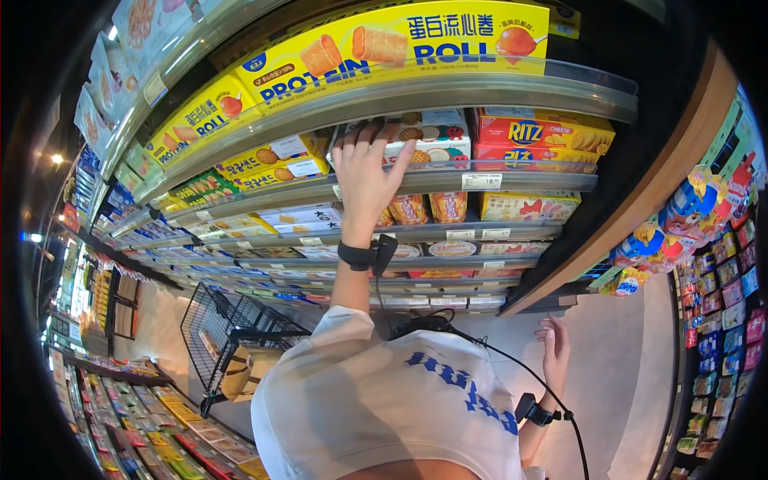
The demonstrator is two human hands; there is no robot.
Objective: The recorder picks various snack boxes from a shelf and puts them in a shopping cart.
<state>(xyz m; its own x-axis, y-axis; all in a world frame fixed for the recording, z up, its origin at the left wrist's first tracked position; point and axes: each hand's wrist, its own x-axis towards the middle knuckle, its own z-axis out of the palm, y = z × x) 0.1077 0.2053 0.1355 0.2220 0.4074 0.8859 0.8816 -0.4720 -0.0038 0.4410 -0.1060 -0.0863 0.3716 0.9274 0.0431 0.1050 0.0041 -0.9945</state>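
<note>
My left hand (373, 159) reaches onto a shelf, its fingers over a white biscuit box (441, 133) in a short stack and its thumb out to the right. The fingertips lie partly in shadow, and whether they grip the box cannot be told. Ritz cheese cracker boxes (537, 135) stand just right of the stack; yellow biscuit boxes (270, 159) are on its left. My right hand (553, 343) hangs low at my right side over the floor, fingers loosely bent and holding nothing. Both wrists wear black straps with small devices.
A clear shelf lip (540, 90) fronts large yellow protein roll boxes (384, 51) above. Lower shelves carry more packets. A black wire shopping cart (210, 318) with a brown bag (237, 375) stands behind left. A wooden end panel (624, 216) and hanging snack packs (690, 207) are at right.
</note>
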